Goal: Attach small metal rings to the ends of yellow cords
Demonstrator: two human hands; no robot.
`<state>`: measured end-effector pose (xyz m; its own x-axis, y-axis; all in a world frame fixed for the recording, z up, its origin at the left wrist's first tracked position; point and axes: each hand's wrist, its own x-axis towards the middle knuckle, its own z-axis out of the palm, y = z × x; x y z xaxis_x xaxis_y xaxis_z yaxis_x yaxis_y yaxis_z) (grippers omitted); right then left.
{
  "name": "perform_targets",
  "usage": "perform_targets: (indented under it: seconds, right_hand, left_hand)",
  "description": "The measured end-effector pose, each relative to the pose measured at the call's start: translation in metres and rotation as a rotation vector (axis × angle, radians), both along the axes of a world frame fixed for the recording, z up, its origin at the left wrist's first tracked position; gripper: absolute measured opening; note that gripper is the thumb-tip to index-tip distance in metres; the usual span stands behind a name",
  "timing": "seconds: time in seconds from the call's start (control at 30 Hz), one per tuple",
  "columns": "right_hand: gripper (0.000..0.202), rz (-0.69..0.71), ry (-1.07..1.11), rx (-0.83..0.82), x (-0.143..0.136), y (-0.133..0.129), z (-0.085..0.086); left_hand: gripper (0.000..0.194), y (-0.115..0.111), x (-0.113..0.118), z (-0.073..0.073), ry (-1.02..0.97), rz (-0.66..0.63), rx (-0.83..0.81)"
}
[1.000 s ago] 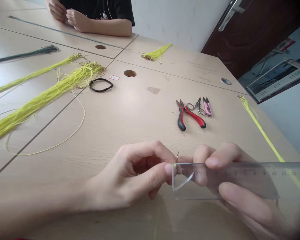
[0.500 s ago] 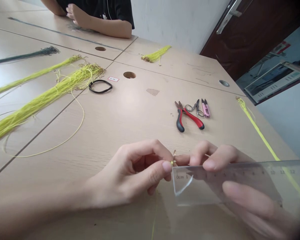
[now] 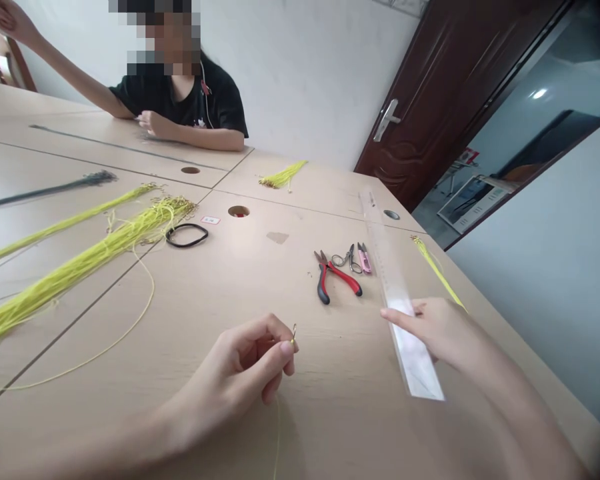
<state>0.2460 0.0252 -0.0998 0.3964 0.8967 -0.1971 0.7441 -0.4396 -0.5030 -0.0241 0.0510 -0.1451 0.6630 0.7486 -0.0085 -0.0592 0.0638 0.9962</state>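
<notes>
Now: left hand (image 3: 247,360) at lower centre, thumb and forefinger pinching small gold hook (image 3: 294,333) with yellow cord (image 3: 277,433) trailing down toward bottom edge. Right hand (image 3: 433,327) at right of centre, fingers laid flat on clear ruler (image 3: 405,327), ruler flat on worktop (image 3: 230,280). Red-handled pliers (image 3: 336,280) and pink snips (image 3: 364,259) just left of ruler. Yellow cord bundle (image 3: 80,267) at left. Other person's hand (image 3: 153,123) at upper left.

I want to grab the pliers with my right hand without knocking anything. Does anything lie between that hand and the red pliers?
Only the clear ruler, which the right hand already rests on; beyond it, bare table reaches the red pliers.
</notes>
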Motion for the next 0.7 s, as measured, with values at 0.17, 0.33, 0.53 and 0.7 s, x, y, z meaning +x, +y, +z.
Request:
perform_targets:
  seconds: [0.17,0.33,0.53,0.7]
  right_hand:
    - [0.039,-0.048,-0.098,-0.145,-0.005,0.004,-0.009]
    - [0.037,-0.081,-0.107,-0.224,-0.005,0.005,-0.016]
    - [0.043,-0.104,-0.399,-0.22,0.005,-0.001,-0.008]
    - [0.041,-0.048,-0.345,0.068,-0.01,-0.005,0.002]
  left_hand:
    - [0.028,-0.001,0.0,-0.001,0.038,0.007,0.015]
    - [0.028,-0.001,0.001,0.002,0.085,0.017,0.031]
    - [0.027,0.001,0.001,0.004,0.07,0.012,0.046]
    - [0.025,-0.001,0.001,0.005,0.063,-0.015,0.045]
